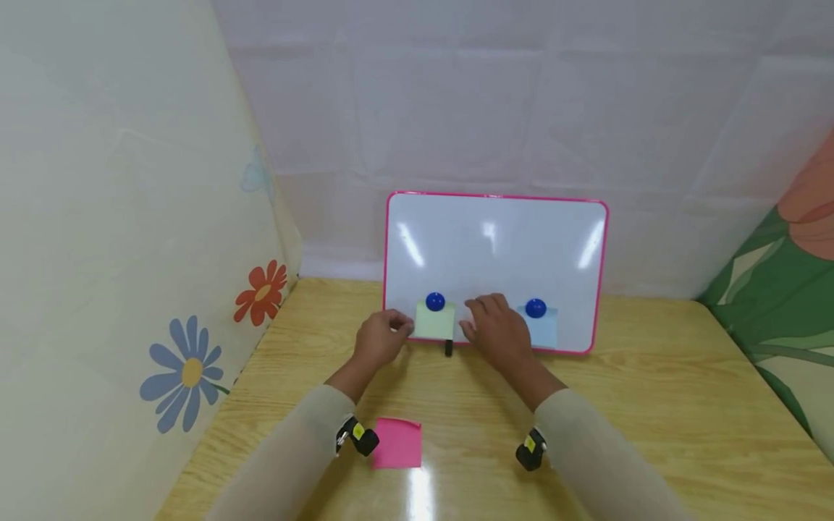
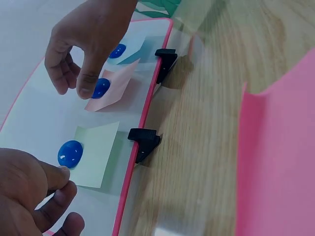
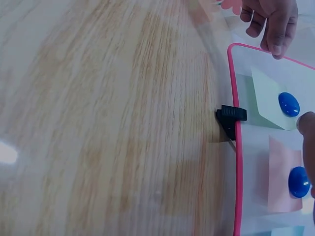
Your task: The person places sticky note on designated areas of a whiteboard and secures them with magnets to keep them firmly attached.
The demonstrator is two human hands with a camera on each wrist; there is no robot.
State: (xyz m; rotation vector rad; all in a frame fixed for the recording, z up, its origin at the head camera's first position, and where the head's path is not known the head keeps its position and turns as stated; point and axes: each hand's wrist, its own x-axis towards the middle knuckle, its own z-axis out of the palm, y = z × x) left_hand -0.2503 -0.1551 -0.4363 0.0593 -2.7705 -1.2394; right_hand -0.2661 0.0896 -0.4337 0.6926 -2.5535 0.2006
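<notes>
A whiteboard (image 1: 495, 239) with a pink frame leans at the back of the table. Along its lower part, round blue magnets hold a green sticky note (image 1: 434, 322), a pale pink sticky note (image 3: 283, 182) and a light blue sticky note (image 1: 544, 329). My left hand (image 1: 383, 336) is beside the green note's left edge, fingers loosely bent and nothing seen in them. Over the pale pink note hovers my right hand (image 1: 498, 329), its thumb close to that note's blue magnet (image 2: 100, 88); contact is unclear. In the head view this hand hides the pale pink note.
Black clips (image 2: 143, 140) grip the board's lower edge and stand on the table. A bright pink sticky note (image 1: 397, 443) with a curled edge lies nearer, beside the left forearm. A flowered cloth (image 1: 189, 373) hangs at the left.
</notes>
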